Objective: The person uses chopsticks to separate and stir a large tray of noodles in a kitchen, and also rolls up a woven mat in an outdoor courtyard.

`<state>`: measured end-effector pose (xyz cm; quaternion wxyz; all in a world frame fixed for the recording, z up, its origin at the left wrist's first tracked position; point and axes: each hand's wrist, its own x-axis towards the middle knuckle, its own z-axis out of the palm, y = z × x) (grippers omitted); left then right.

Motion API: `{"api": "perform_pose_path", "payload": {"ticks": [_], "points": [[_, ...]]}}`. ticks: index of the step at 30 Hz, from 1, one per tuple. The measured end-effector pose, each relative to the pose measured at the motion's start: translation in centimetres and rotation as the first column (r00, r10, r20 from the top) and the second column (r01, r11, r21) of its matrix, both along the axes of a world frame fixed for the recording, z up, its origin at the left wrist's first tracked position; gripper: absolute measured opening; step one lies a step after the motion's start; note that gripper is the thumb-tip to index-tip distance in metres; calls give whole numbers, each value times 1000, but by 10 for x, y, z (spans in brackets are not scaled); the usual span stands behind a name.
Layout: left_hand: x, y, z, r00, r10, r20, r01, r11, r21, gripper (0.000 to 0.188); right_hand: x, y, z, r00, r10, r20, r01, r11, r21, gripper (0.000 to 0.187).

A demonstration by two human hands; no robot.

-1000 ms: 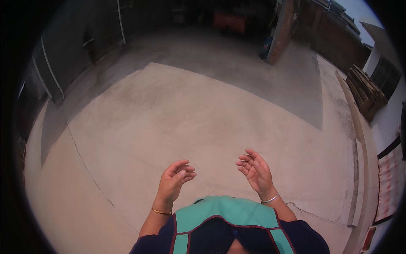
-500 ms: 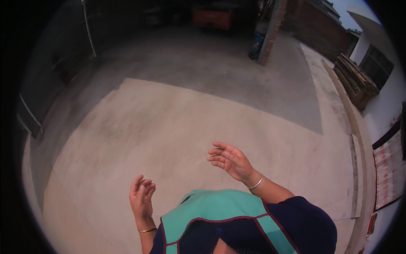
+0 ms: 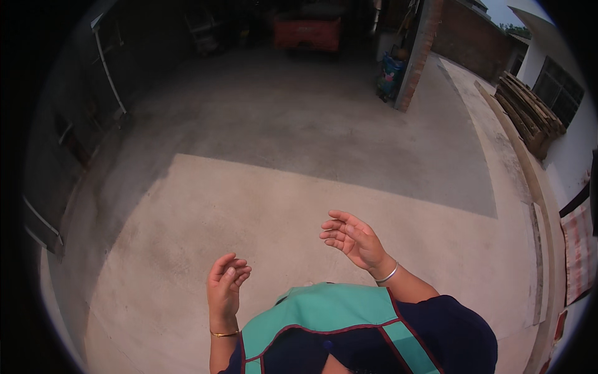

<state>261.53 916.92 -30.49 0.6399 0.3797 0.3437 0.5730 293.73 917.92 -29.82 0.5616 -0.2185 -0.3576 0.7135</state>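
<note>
Above the sunlit concrete, my left hand is raised with loosely bent fingers and nothing in it. A gold-coloured bracelet circles that wrist. My right hand is held up a little farther out, its fingers spread and slightly curled, holding nothing. On its wrist sits a silver bangle. Neither hand touches anything. Between my arms is the green apron with dark red trim, worn over a dark blue top.
A brick pillar stands far right of centre, beside a blue patterned bag. A red vehicle bed sits in the dark shelter. Stacked wood lines the white wall at right, above a striped curtain. White pipes run along the left wall.
Both hands have shifted slightly to the right in the picture, still raised with nothing in them. The view has tilted up, so more of the dark shelter shows.
</note>
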Motion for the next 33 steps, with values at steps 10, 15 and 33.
{"api": "perform_pose_path", "payload": {"ticks": [10, 15, 33], "points": [[-129, 290, -39, 896, 443, 22, -438, 892, -113, 31, -114, 404, 27, 972, 225, 74, -232, 966, 111, 41], [-182, 500, -19, 906, 422, 33, -421, 906, -37, 30, -145, 569, 16, 977, 179, 116, -182, 983, 16, 41], [-202, 1191, 2, 997, 61, 41, -59, 998, -32, 31, -206, 1223, 20, 996, 74, 48, -76, 996, 44, 42]]}}
